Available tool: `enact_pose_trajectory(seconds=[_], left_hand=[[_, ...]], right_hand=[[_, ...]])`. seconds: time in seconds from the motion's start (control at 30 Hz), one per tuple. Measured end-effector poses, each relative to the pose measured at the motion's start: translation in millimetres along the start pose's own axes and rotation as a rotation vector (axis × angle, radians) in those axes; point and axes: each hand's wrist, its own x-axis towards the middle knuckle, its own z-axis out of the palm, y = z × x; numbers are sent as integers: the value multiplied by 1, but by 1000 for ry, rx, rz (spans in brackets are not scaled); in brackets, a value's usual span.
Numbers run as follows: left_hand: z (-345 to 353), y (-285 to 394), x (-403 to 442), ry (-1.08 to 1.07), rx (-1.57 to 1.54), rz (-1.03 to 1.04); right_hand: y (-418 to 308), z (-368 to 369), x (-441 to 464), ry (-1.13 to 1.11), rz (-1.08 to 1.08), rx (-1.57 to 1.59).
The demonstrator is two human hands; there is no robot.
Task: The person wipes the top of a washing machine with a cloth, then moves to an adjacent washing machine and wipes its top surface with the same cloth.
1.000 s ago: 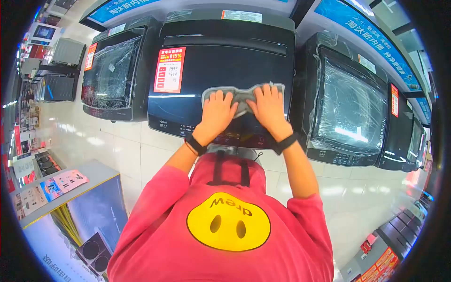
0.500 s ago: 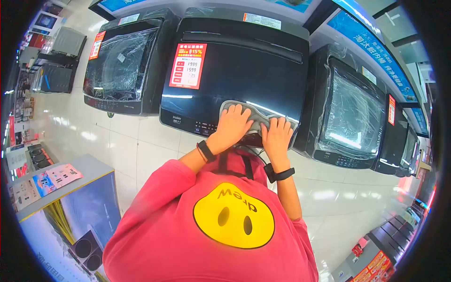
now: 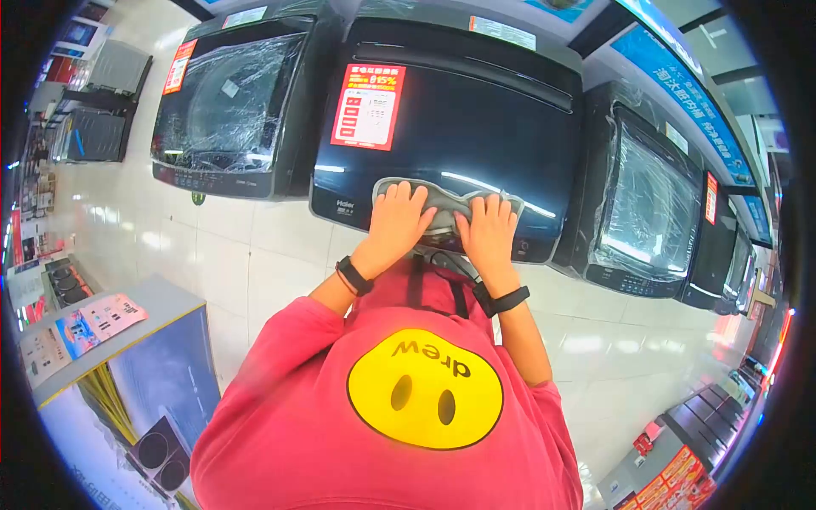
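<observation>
A grey cloth (image 3: 444, 201) lies bunched along the front edge of a black top-loading washing machine (image 3: 476, 119). My left hand (image 3: 396, 219) grips its left part, fingers over the top and thumb towards the middle. On the cloth's right part, my right hand (image 3: 490, 228) is closed in the same way, a short gap from the left. Both hands press the cloth against the lid's front edge and control strip, covering part of the strip. A red price label (image 3: 369, 106) is stuck to the lid's upper left.
Plastic-wrapped washing machines stand close on the left (image 3: 229, 106) and on the right (image 3: 646, 204). Behind them runs a blue advertising panel (image 3: 680, 93). A display counter (image 3: 161, 297) with leaflets is at the lower left. Glossy tiled floor (image 3: 280, 246) surrounds me.
Both hands and the cloth have slid left along the machine's front edge, nearer the brand logo. The camera view has shifted slightly, so the machine appears further right.
</observation>
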Motion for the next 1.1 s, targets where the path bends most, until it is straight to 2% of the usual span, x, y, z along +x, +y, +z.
enact_pose_trajectory(seconds=[0.23,0.5,0.63,0.97,1.1], left_hand=[[-16,-32,-24,25,4,-84],[-28,-72,-53,119,-7,-81],[-33,-98,-67,120,-12,-75],[-48,-141,-73,98,-31,-82],[-43,-135,-72,114,38,-85]], right_hand=[[-32,10,7,-11,-86,-10],[-86,26,-4,-31,-42,34],[-109,42,-19,114,-40,123],[-141,46,-29,4,-143,198],[-141,46,-29,-1,-123,230]])
